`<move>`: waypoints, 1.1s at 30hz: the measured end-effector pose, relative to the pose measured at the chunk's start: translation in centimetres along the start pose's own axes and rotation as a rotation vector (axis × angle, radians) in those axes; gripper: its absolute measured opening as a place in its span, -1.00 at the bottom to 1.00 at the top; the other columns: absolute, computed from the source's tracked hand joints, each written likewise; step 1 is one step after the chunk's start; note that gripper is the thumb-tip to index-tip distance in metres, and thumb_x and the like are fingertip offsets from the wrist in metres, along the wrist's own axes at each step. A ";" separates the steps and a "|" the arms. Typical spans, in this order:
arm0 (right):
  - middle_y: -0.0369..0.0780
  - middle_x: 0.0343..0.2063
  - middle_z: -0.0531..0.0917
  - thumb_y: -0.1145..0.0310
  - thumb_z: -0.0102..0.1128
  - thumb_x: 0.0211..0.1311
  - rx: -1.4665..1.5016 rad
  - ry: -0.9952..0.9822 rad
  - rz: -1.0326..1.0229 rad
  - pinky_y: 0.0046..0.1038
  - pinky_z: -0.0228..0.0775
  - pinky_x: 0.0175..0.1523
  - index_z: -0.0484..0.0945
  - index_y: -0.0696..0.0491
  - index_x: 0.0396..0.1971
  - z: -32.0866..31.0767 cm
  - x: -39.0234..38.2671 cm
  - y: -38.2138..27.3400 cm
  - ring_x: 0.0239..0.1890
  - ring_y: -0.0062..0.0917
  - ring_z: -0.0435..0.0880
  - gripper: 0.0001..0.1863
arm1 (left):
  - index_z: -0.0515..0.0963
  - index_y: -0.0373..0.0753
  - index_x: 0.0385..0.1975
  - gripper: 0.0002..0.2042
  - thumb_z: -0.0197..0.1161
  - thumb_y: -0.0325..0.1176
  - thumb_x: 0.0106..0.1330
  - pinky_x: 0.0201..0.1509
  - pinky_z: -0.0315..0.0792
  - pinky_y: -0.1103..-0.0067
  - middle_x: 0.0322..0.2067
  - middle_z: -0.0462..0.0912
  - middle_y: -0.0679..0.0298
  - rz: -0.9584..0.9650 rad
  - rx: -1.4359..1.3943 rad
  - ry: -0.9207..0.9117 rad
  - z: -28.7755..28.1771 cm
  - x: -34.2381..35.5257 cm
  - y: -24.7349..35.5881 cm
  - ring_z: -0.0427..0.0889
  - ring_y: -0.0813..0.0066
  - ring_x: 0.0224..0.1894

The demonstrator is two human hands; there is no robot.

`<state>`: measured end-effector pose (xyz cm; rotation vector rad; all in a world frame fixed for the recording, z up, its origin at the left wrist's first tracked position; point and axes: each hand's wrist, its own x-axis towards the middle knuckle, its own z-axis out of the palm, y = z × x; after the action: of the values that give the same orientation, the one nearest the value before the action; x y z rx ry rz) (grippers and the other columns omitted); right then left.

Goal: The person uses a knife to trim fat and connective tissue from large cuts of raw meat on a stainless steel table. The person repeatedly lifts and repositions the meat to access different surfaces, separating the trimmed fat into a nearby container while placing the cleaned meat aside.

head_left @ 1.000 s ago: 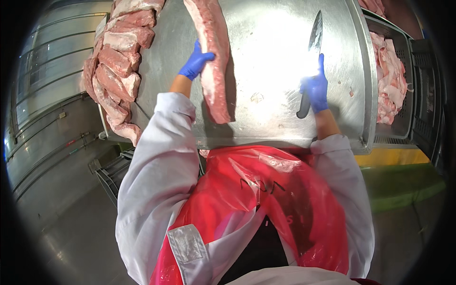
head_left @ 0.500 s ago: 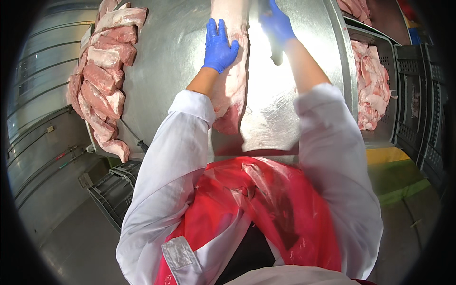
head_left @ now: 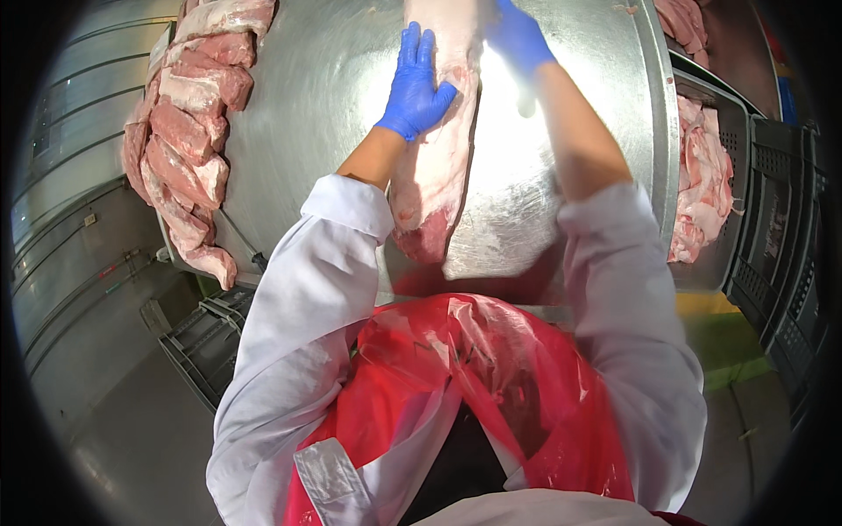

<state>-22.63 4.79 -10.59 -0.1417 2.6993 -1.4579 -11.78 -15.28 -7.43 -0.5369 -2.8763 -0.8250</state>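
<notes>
A long slab of pale pork loin lies lengthwise on the metal table, its near end showing red meat. My left hand, in a blue glove, rests on the slab's left side with fingers stretched and thumb apart. At the slab's far right side, my blue-gloved right hand is closed around a knife. Only the butt of its pale handle shows below the fist. Motion smears this hand, and I cannot make out the blade.
Several cut pork pieces are heaped along the left edge of the metal table. Near them lies a black-handled steel rod. To the right, pale trimmings fill a dark crate, with black crates beside it.
My right hand has moved slightly toward the slab with the knife. The whole view has shifted a little; my left hand stays flat on the meat.
</notes>
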 end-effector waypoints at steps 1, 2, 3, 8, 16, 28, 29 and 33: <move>0.18 -0.08 0.64 0.13 -0.12 0.43 -0.031 -0.035 0.018 -0.07 0.48 0.09 0.13 -0.06 0.45 -0.4 1.5 -0.5 -0.02 0.13 0.62 -0.38 | 0.05 -0.50 0.41 -0.15 0.23 -0.08 0.24 0.54 -0.01 0.21 0.46 -0.12 -0.30 -0.010 -0.008 0.002 -0.1 0.0 0.0 -0.11 -0.23 0.52; 0.15 -0.16 0.67 0.16 -0.04 0.39 0.028 0.013 0.000 -0.08 0.50 0.04 0.27 0.00 0.34 0.3 5.3 2.4 -0.06 0.12 0.64 -0.44 | 0.06 -0.49 0.41 -0.15 0.23 -0.08 0.24 0.55 -0.02 0.21 0.47 -0.12 -0.29 0.009 -0.030 -0.005 0.2 1.0 0.5 -0.11 -0.23 0.52; 0.15 -0.15 0.67 0.16 -0.03 0.39 -0.007 -0.007 -0.018 -0.08 0.50 0.04 0.30 0.01 0.32 0.1 6.0 2.5 -0.06 0.11 0.64 -0.46 | 0.06 -0.49 0.41 -0.15 0.24 -0.07 0.24 0.55 -0.03 0.21 0.47 -0.12 -0.29 0.009 -0.051 -0.008 0.5 1.1 0.5 -0.12 -0.23 0.52; 0.14 -0.17 0.67 0.15 0.06 0.36 0.207 -0.006 -0.009 -0.09 0.52 0.00 0.31 0.02 0.29 2.6 -1.3 1.8 -0.13 0.09 0.65 -0.45 | 0.05 -0.49 0.41 -0.14 0.23 -0.08 0.22 0.55 -0.03 0.21 0.47 -0.12 -0.29 -0.040 -0.016 0.026 0.4 -0.2 -0.5 -0.12 -0.23 0.52; 0.15 -0.23 0.67 0.27 0.04 0.31 0.035 -0.176 -0.014 -0.13 0.55 -0.08 0.11 -0.04 0.42 0.0 0.8 -0.4 -0.23 0.02 0.69 -0.32 | 0.01 -0.36 0.45 -0.14 0.23 -0.16 0.16 0.54 0.02 0.20 0.48 -0.08 -0.21 0.094 0.023 0.006 0.7 0.7 -1.1 -0.05 -0.20 0.51; -0.04 -0.28 0.67 0.38 -0.01 0.25 0.239 -0.386 0.354 -0.29 0.58 -0.41 -0.18 -0.21 0.55 0.3 -12.5 -3.3 -0.47 -0.38 0.67 -0.11 | -0.02 -0.52 0.43 -0.22 0.12 -0.30 0.24 0.52 -0.04 0.07 0.40 -0.06 -0.44 0.305 0.064 0.233 1.7 0.5 -2.4 -0.05 -0.44 0.45; -0.03 -0.27 0.67 0.37 -0.01 0.25 0.236 -0.394 0.359 -0.28 0.58 -0.42 -0.18 -0.21 0.55 0.7 -12.6 -3.1 -0.46 -0.37 0.68 -0.11 | -0.02 -0.52 0.43 -0.23 0.10 -0.29 0.26 0.52 -0.04 0.06 0.40 -0.06 -0.45 0.290 0.068 0.231 1.9 0.4 -2.6 -0.05 -0.45 0.45; 0.03 -0.21 0.67 0.35 -0.05 0.30 0.245 -0.378 0.351 -0.24 0.56 -0.45 -0.23 -0.20 0.54 1.5 -18.8 -4.4 -0.42 -0.27 0.69 -0.14 | -0.02 -0.53 0.42 -0.23 0.09 -0.26 0.28 0.52 -0.06 0.05 0.38 -0.04 -0.48 0.204 0.117 0.203 2.5 -0.4 -3.0 -0.04 -0.46 0.44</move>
<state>-3.59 3.24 -7.38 0.0634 2.1047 -1.4617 -12.53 -16.47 -11.12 -0.6760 -2.6123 -0.6355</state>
